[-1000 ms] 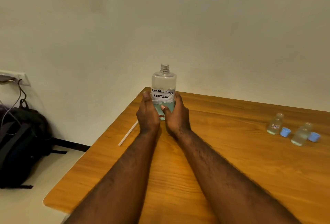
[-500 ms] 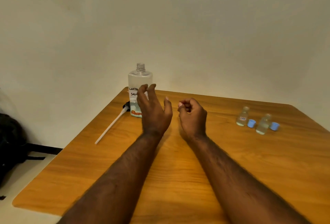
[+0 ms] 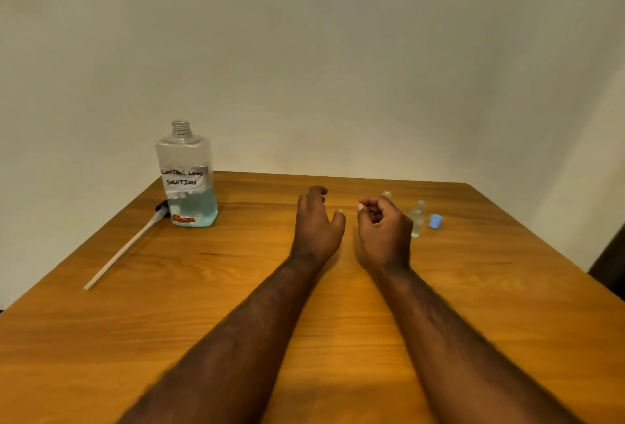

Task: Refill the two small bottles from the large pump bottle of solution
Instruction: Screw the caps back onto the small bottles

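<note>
Large pump bottle (image 3: 186, 183) is standing upright at the surface's (image 3: 304, 339) far left, well apart from both hands. Its neck is bare, and the pump head with tube (image 3: 125, 247) is lying beside it. Its handwritten label is reading "CONTACT LENS SOLUTION"; the orange print below is unreadable. Left hand (image 3: 318, 224) is hovering loosely spread. Right hand (image 3: 384, 234) is hovering curled, gripping nothing visible, near a small bottle (image 3: 417, 217) and blue cap (image 3: 435, 221). Pouring is likely needing a steadied small bottle and a slow tilt.

Both bare forearms extend forward side by side, converging slightly toward the wrists. Left hand (image 3: 318, 225): back facing up, fingers relaxed and bent downward, thumb held apart, gripping nothing. Right hand (image 3: 384, 232): fingers curled into a loose fist, gripping nothing. The hands are near each other, not touching.
</note>
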